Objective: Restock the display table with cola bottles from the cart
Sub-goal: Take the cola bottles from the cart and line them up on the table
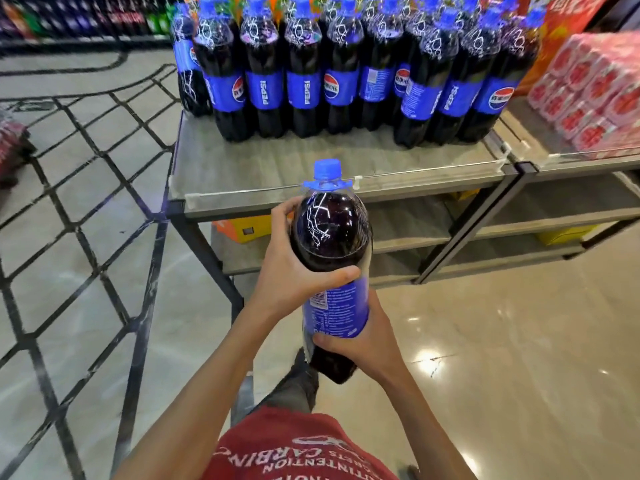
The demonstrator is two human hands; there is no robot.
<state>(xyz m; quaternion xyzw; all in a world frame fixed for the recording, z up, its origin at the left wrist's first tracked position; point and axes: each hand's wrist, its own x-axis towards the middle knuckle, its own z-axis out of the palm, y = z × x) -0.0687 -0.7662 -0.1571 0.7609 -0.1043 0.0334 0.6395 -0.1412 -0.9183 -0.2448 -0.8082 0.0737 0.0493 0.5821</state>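
Note:
I hold one large cola bottle (330, 237) with a blue cap and blue label upright in front of me, just short of the display table (242, 168). My left hand (294, 268) grips its upper shoulder from the left, thumb across the front. My right hand (360, 341) cups its lower part from the right. Several matching cola bottles (339, 74) stand in rows at the back of the grey tabletop. The front strip of the tabletop below them is bare. The cart is not in view.
A second table (554, 161) joins on the right, carrying red shrink-wrapped packs (595, 91). Lower shelves (415, 233) hold orange and yellow boxes. Glossy tiled floor with black lines lies to the left, and drink shelves stand far back left.

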